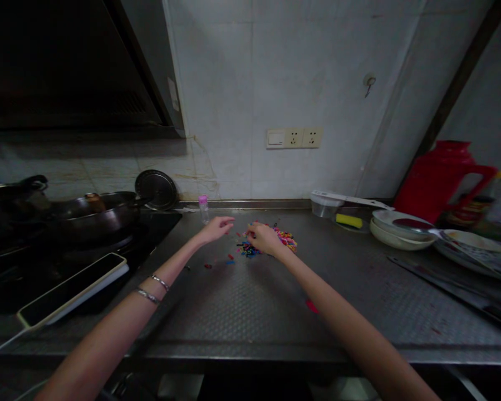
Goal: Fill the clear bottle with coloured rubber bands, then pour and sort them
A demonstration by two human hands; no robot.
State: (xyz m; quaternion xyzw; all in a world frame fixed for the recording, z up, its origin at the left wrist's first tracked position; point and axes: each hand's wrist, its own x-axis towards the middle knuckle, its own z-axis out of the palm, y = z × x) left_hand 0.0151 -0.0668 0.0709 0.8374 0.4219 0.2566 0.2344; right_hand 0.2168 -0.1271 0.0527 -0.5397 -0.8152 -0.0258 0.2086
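A pile of small multicoloured pieces [287,239], too small to name, lies on the metal countertop [242,312]. My right hand [265,238] is over the pile's left part, its fingertips pinched together and touching or just above the pieces; what they hold, if anything, is hidden. To the left, my left hand [217,229] hovers over the counter with fingers loosely bent and apart, nothing visible in it. Just behind it stands a clear bottle with a pink cap [203,208]. A few loose pieces [207,266] are scattered in front of the hands.
On the left are a stove with a wok [102,214] and a phone [73,289] on a cable. A plastic tub [325,206], yellow sponge [349,221], stacked bowls [401,236] and red thermos [436,181] stand right. A pink piece [312,306] lies near my right forearm.
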